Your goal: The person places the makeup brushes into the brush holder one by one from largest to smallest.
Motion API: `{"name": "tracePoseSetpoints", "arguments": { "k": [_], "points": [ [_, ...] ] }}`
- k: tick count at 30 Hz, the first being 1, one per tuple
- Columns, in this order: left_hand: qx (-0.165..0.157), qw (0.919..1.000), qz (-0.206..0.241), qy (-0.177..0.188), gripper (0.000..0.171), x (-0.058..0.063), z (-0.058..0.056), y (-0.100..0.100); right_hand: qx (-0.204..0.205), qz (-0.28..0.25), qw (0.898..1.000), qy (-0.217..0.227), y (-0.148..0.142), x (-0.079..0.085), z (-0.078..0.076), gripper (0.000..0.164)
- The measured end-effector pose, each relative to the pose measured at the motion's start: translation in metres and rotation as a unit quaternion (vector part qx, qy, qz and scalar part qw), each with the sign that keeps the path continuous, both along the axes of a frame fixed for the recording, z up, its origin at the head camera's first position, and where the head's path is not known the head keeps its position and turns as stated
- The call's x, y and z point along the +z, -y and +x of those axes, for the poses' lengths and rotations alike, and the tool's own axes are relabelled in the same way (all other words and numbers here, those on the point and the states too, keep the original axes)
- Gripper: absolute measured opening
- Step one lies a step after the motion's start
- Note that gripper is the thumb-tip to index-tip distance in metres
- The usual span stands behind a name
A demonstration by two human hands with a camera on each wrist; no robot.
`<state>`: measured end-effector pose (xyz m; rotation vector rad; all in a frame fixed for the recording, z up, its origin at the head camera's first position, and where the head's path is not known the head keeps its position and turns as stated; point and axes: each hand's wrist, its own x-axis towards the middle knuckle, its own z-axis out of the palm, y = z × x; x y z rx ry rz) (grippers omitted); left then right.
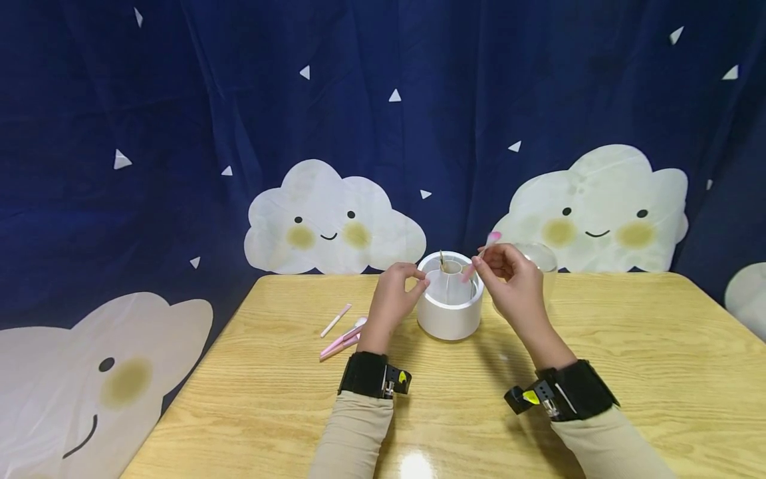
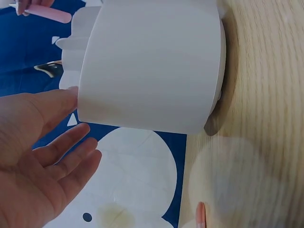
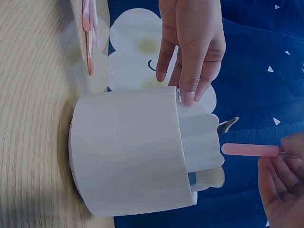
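Observation:
A pink-handled makeup brush (image 1: pixel 493 237) with a pink-and-white head is pinched between thumb and fingers of my right hand (image 1: pixel 513 279). Its handle (image 3: pixel 249 150) points down toward the white round brush holder (image 1: pixel 450 322), apart from the inner dividers. At the holder's left rim, my left hand (image 1: pixel 395 296) touches the edge with its fingertips. The other fingers are spread loosely outside the wall in the left wrist view. Inside the holder stand a dark-tipped brush (image 3: pixel 228 125) and a pale fluffy brush (image 3: pixel 211 178).
Several pink brushes (image 1: pixel 341 342) lie on the wooden table (image 1: pixel 257 399) left of the holder, one slim pink-and-white stick (image 1: pixel 336 320) apart from them. A clear rounded cover (image 1: pixel 541 256) stands behind my right hand. A blue cloud-patterned curtain (image 1: pixel 371 133) hangs at the table's back edge.

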<state>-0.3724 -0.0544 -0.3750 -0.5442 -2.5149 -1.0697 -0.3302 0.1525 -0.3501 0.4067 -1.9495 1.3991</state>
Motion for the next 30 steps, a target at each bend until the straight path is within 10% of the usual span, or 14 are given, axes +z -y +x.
{"name": "tracePoseSetpoints", "arguments": {
  "k": [30],
  "points": [
    [-0.062, 0.9974, 0.034, 0.016, 0.012, 0.008, 0.006, -0.005, -0.042, 0.083, 0.994, 0.062, -0.003, -0.015, -0.008, 0.025]
  ]
}}
